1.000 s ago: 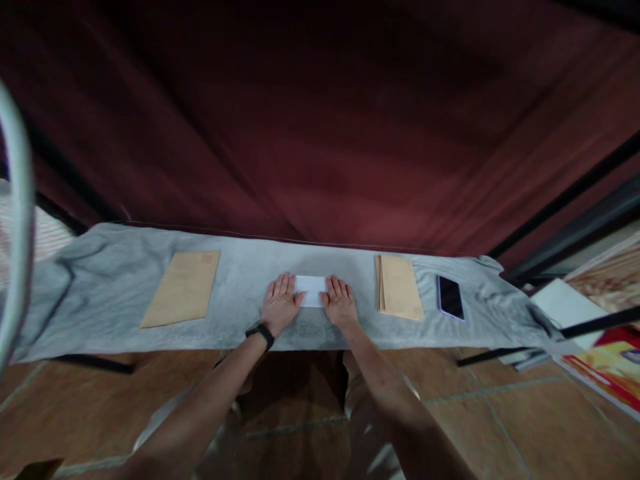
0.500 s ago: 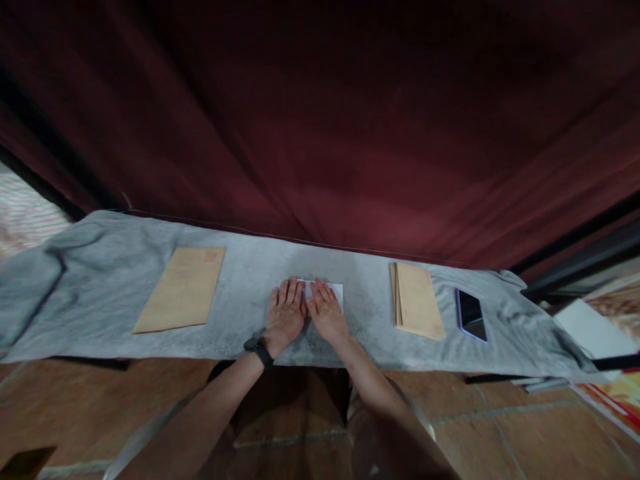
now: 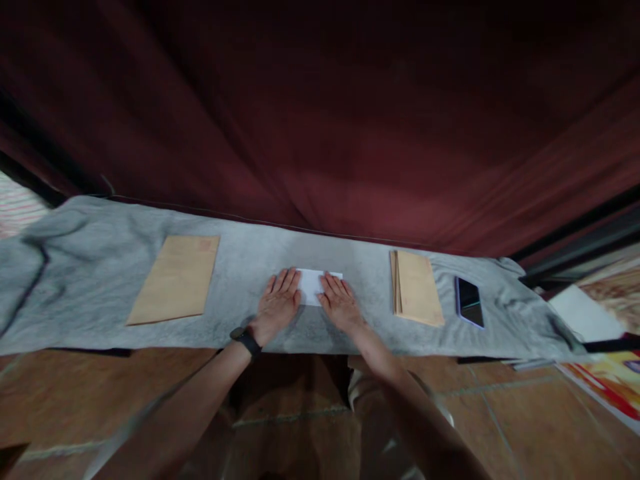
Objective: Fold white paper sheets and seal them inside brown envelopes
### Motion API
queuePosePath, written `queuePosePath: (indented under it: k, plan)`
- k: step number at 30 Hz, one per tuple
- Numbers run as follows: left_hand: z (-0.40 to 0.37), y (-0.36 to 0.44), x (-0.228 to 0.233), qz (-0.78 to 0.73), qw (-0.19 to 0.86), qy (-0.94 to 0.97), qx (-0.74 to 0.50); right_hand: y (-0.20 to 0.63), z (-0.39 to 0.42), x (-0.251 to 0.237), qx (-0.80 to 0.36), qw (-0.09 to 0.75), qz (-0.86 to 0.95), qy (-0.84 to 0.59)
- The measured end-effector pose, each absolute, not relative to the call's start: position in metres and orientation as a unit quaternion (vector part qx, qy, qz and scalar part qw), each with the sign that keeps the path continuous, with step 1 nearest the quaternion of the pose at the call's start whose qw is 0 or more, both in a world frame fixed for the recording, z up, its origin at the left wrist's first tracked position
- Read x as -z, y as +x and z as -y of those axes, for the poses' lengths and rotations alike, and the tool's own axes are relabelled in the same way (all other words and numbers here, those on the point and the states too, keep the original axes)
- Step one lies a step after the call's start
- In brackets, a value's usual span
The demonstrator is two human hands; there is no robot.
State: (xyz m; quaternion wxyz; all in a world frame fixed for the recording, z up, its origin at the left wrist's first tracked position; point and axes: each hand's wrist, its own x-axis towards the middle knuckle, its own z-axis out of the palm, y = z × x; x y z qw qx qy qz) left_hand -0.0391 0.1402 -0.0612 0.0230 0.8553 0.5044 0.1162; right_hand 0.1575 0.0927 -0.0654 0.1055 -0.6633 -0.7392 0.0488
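Note:
A small white sheet of paper point(image 3: 311, 288), which looks folded, lies flat on the grey cloth in front of me. My left hand point(image 3: 279, 299) rests palm down over its left end, fingers stretched out. Over the right end lies my right hand point(image 3: 341, 301), also flat with fingers extended. Between the two hands the middle of the paper shows; its ends are partly hidden beneath them. A dark watch point(image 3: 245, 339) is on my left wrist.
On the left of the grey cloth point(image 3: 255, 253) lies a brown envelope point(image 3: 175, 280). To the right are a small stack of brown envelopes point(image 3: 419, 288) and a phone point(image 3: 469, 302). A dark red curtain point(image 3: 320, 133) hangs behind the table.
My hands have slid apart toward the ends of the paper, baring its middle. The view has tilted slightly, so the table sits higher in the picture.

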Motion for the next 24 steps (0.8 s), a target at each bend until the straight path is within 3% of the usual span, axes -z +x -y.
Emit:
queuePosePath:
  k: [7,14,24]
  plan:
    - [-0.136,-0.036,0.052,-0.509,0.015,0.85,-0.132,0.179,-0.086,0.054,-0.092,0.071,0.724,-0.68]
    - [-0.124,-0.02,0.051,-0.377,0.047,0.915,-0.133,0.185,-0.078,0.048,-0.1,0.058,0.726,-0.678]
    - [-0.124,-0.023,0.057,-0.442,0.044,0.889,-0.114,0.191,-0.082,0.045,-0.129,0.069,0.711,-0.688]
